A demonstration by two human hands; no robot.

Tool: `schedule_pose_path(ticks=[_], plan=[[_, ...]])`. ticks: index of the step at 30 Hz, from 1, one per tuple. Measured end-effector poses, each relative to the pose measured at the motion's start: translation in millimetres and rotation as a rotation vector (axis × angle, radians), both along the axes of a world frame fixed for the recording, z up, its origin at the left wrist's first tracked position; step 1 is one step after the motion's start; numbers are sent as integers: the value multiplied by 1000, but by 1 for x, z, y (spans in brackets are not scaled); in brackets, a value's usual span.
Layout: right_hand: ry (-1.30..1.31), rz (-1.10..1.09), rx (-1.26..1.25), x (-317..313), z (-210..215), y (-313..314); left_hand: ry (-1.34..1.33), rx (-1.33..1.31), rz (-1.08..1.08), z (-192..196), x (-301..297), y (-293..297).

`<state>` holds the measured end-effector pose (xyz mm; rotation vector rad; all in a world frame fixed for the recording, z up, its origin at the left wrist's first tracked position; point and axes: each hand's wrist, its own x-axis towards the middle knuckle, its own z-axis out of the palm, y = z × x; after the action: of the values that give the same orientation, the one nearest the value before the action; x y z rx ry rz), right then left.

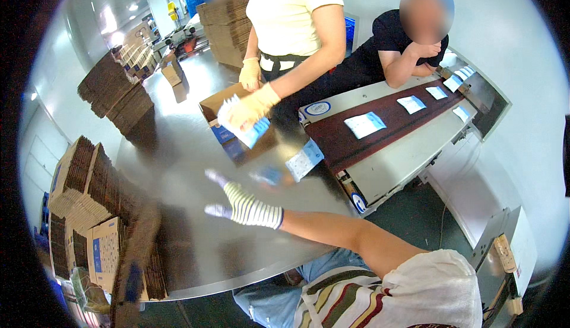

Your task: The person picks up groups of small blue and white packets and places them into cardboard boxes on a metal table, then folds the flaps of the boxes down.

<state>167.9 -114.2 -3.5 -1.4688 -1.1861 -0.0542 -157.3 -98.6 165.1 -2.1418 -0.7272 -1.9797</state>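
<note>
My right hand, in a white glove with dark stripes, reaches left over the metal table. Its fingers are apart and nothing is in them. My left hand is not in view. Beyond my right hand, a blurred blue packet is near the table's surface. A white and blue packet is at the near end of the conveyor. Across the table, another person's orange-gloved hand holds several such packets over an open carton; their other gloved hand is at its far side.
On the right, a dark red conveyor belt carries several spaced packets. A second person leans on its far side. Stacks of flattened cartons line the table's left edge; another carton stack stands at the back.
</note>
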Motion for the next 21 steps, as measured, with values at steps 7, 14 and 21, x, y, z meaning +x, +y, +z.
schedule_pose_path(ticks=[7,14,21], plan=[[641,593,214,39,20,-6,-330,-605,-397,-99,20,62],[595,503,-132,3,27,-24,-188,-950,-146,-142,33,90],[785,414,5,27,-2,-9,47,-1046,-511,-135,49,81]])
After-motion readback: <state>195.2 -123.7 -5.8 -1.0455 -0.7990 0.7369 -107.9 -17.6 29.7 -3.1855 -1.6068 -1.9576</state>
